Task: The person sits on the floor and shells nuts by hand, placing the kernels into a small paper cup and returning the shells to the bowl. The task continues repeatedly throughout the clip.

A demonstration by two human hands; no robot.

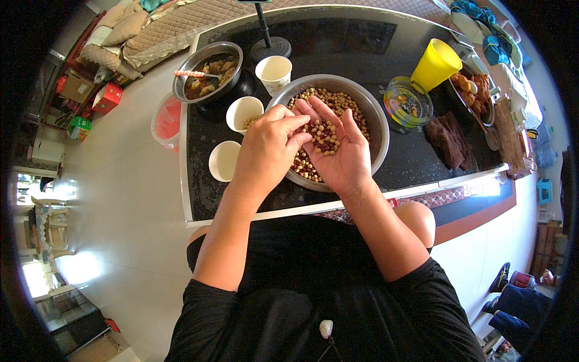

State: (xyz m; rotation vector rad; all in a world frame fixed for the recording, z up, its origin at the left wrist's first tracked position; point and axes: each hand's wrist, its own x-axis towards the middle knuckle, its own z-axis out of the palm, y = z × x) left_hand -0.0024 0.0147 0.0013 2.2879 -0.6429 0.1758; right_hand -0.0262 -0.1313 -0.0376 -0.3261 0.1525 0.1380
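Note:
My right hand [341, 154] is palm up over a wide steel bowl [381, 140] and holds a heap of mixed pale and dark red beans [325, 135]. Above that palm, my left hand [276, 145] has its thumb and index finger bent close together at the heap's edge; whether a bean is between the fingertips cannot be told. More of the mixed beans [339, 102] lie in the bowl beneath. To the left stand three paper cups: one [237, 108] has some pale beans inside, another [223, 160] is nearest my left forearm, and a third [273, 72] is behind them.
A steel pot [237, 68] of cooked food with a spoon stands back left, beside a black stand base [271, 49]. At right are a yellow cup [436, 63], a glass dish [407, 102], a brown cloth [448, 140] and a bowl of fried food [472, 95]. Another person's legs [520, 307] show lower right.

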